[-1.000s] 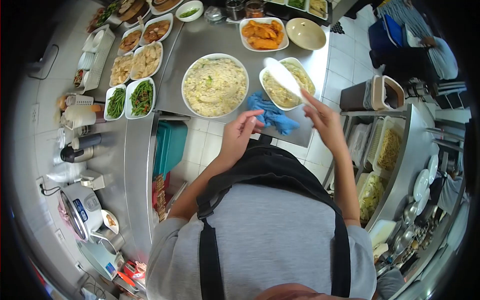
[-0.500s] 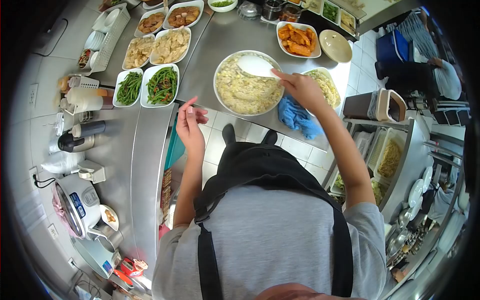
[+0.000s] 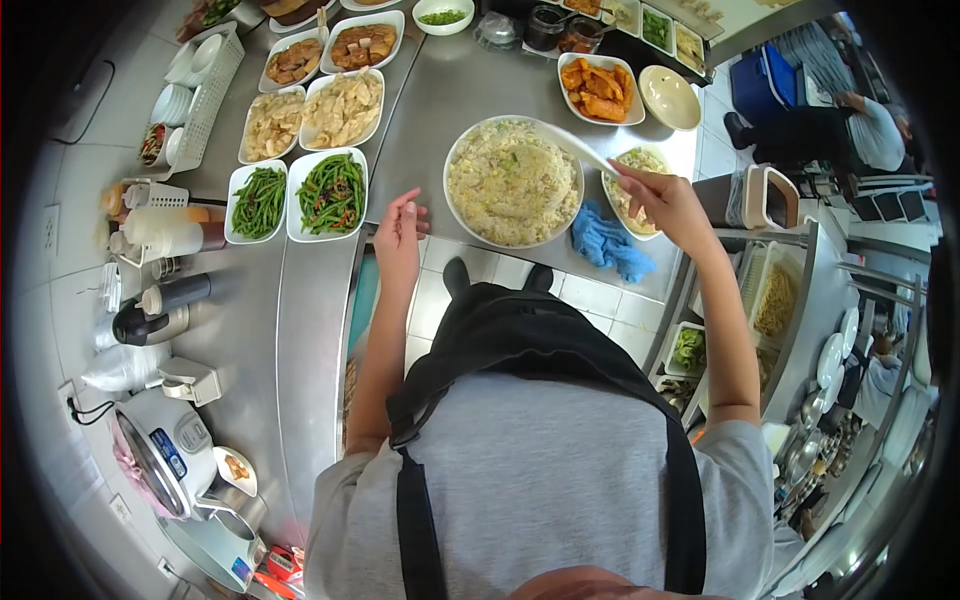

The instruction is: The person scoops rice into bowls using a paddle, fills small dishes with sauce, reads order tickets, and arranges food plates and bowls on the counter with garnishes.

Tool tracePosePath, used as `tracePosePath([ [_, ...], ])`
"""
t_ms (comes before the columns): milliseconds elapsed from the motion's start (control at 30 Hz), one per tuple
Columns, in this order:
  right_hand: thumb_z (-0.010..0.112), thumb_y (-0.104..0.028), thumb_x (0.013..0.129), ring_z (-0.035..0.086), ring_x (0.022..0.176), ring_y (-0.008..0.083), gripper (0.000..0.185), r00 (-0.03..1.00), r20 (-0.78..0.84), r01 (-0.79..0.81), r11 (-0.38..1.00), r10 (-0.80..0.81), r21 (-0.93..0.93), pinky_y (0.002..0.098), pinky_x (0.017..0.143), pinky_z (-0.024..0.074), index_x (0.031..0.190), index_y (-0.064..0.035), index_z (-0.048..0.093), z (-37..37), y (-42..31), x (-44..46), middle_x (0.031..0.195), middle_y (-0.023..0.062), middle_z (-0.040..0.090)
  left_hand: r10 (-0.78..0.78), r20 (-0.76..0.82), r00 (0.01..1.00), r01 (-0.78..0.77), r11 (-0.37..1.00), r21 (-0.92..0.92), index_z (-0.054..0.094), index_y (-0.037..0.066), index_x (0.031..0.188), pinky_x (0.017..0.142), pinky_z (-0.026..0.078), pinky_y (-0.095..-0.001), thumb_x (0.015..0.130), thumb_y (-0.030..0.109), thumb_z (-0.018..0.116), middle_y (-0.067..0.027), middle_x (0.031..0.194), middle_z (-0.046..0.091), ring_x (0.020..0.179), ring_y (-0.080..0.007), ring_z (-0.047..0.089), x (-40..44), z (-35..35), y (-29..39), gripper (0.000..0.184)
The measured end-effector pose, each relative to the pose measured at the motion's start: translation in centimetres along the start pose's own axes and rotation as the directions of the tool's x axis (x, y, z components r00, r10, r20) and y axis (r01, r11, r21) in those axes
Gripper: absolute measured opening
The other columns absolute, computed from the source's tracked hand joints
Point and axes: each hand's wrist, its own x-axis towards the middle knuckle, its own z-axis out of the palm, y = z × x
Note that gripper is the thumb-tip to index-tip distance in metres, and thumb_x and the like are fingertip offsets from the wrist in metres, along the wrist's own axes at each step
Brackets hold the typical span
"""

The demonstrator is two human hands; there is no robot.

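So the right hand's closed round the handle of a white paddle, long axis slanting forward-left, blade pointing over the right side of the big rice bowl. Bowl's left of that grip. Left hand's empty, fingers loose, well apart from the paddle.

Rice bowl nr front edge of main counter; cloth just R of it, rice dish behind cloth. Paddle, in R hand, betw. bowl & dish in view. L hand at front edge, betw. bowl & 2 bean dishes on L counter; 4 food dishes behind those. Fritter dish back R, shallow bowl to its R; 2 jars at back. Cooker front L.
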Motion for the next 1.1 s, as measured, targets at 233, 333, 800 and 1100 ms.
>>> tracePosePath([
  [233, 0.047, -0.032, 0.096, 0.045, 0.041, 0.0057, 0.035, 0.98, 0.17, -0.138, 0.973, 0.107, 0.186, 0.0223, 0.038, 0.0385, 0.121, -0.0111, 0.06, 3.6, 1.6, 1.3, 0.055, 0.0005, 0.055, 0.024, 0.023, 0.999, -0.025, 0.999, 0.038, 0.059, 0.007, 0.116, 0.063, 0.046, -0.0211, 0.097, 0.021, 0.046, -0.0028, 0.087, 0.061, 0.071, -0.0071, 0.055, 1.4, 0.2, 0.2, 0.027],
  [333, 0.047, -0.032, 0.096, 0.044, 0.041, 0.0055, 0.036, 0.975, 0.189, -0.149, 0.978, 0.12, 0.146, 0.0219, 0.038, 0.0374, 0.122, -0.0099, 0.059, 4.8, 0.1, 1.7, 0.055, 0.0003, 0.054, 0.044, 0.025, 0.999, -0.045, 0.997, 0.058, 0.059, 0.007, 0.117, 0.064, 0.046, -0.021, 0.097, 0.022, 0.045, -0.0033, 0.09, 0.061, 0.072, -0.0073, 0.055, 1.9, 0.0, 0.2, 0.028],
  [800, 0.045, -0.035, 0.097, 0.036, 0.041, 0.0041, 0.033, 0.915, 0.379, -0.388, 0.562, 0.139, 0.73, 0.0198, 0.035, 0.0267, 0.113, -0.0076, 0.055, 5.8, 4.9, -0.4, 0.062, 0.0, 0.051, 0.065, -0.018, 0.998, -0.064, 0.997, 0.042, 0.059, 0.006, 0.116, 0.066, 0.047, -0.0215, 0.097, 0.02, 0.046, -0.004, 0.09, 0.061, 0.073, -0.0078, 0.056, 1.0, -1.1, -0.4, 0.027],
  [1100, 0.049, -0.036, 0.094, 0.034, 0.04, 0.0023, 0.031, 0.931, 0.338, -0.363, 0.405, 0.135, 0.839, 0.0182, 0.034, 0.0244, 0.103, -0.0066, 0.053, 4.6, 4.8, -2.1, 0.061, 0.0004, 0.048, 0.112, -0.023, 0.993, -0.111, 0.994, 0.023, 0.059, 0.005, 0.115, 0.065, 0.046, -0.0213, 0.097, 0.02, 0.045, -0.004, 0.089, 0.061, 0.073, -0.0078, 0.056, 1.5, 0.0, 1.1, 0.027],
])
